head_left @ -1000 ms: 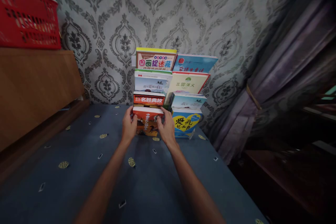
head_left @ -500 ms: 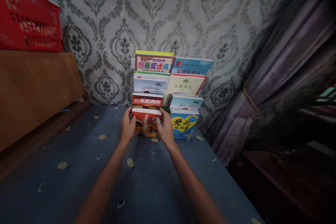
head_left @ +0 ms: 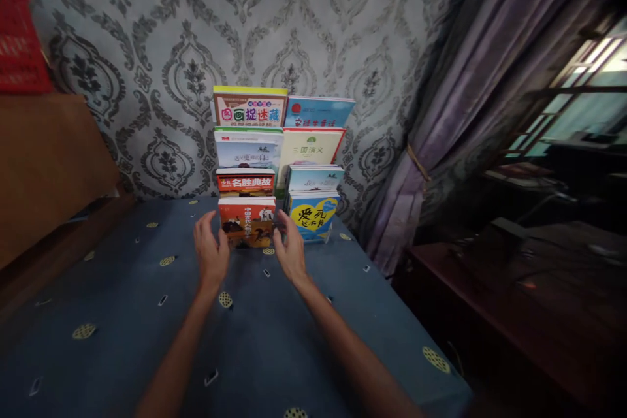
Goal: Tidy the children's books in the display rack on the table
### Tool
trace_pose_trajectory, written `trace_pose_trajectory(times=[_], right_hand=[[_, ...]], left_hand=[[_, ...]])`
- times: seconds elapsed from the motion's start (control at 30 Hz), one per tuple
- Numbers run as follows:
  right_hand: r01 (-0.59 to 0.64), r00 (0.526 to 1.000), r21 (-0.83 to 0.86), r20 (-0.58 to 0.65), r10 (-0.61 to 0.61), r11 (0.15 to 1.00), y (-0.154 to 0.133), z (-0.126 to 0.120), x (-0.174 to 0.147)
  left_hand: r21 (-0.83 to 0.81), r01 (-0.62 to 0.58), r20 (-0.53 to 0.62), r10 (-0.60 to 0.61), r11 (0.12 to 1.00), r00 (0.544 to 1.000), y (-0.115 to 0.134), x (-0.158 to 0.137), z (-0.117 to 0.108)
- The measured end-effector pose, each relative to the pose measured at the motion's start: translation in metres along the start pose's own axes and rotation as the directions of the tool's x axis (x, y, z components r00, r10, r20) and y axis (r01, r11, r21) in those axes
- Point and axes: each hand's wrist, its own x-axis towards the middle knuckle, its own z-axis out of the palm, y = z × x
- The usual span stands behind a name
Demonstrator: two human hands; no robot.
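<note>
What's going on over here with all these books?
A person faces a tiered stand of children's books against the patterned wall, on a blue cloth surface. Both hands are open in front of the lowest book on the left, the orange book: the left hand by its left edge, the right hand by its right edge. Neither hand seems to grip it. A blue book with a yellow heart stands beside it.

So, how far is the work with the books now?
Eight books stand in the tiered rack, and the front-left orange picture book sits in its slot. Both hands, left and right, are open, near it, holding nothing. Nothing loose shows on the blue patterned cloth.
</note>
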Motion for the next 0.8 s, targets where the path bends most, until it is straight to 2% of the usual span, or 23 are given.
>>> trace_pose_trajectory(times=[0.07,0.17,0.27,0.4,0.53,0.8], right_hand=[[-0.017,1.0,-0.011,0.005,0.017,1.0,0.004,-0.01,-0.009],[-0.054,0.996,-0.03,-0.075,0.051,0.998,0.013,-0.03,-0.013],[-0.056,0.976,-0.097,-0.215,0.034,0.994,0.024,-0.053,-0.007],[-0.079,0.945,-0.154,-0.325,0.025,0.985,0.041,-0.077,0.003],[-0.106,0.942,-0.137,-0.332,0.055,0.985,0.052,-0.083,-0.002],[-0.093,0.969,-0.109,-0.237,0.065,0.99,0.053,-0.068,-0.033]], left_hand=[[0.015,-0.086,0.055,0.085,0.996,0.995,0.012,-0.019,0.003],[-0.089,-0.151,0.26,0.17,0.984,0.951,0.025,-0.045,0.023],[-0.166,-0.109,0.416,0.17,0.98,0.894,0.033,-0.059,0.054],[-0.22,-0.021,0.487,0.129,0.975,0.864,0.043,-0.064,0.087],[-0.208,-0.085,0.441,0.171,0.974,0.881,0.054,-0.058,0.091],[-0.011,-0.218,0.256,0.213,0.976,0.943,0.057,-0.012,0.046]])
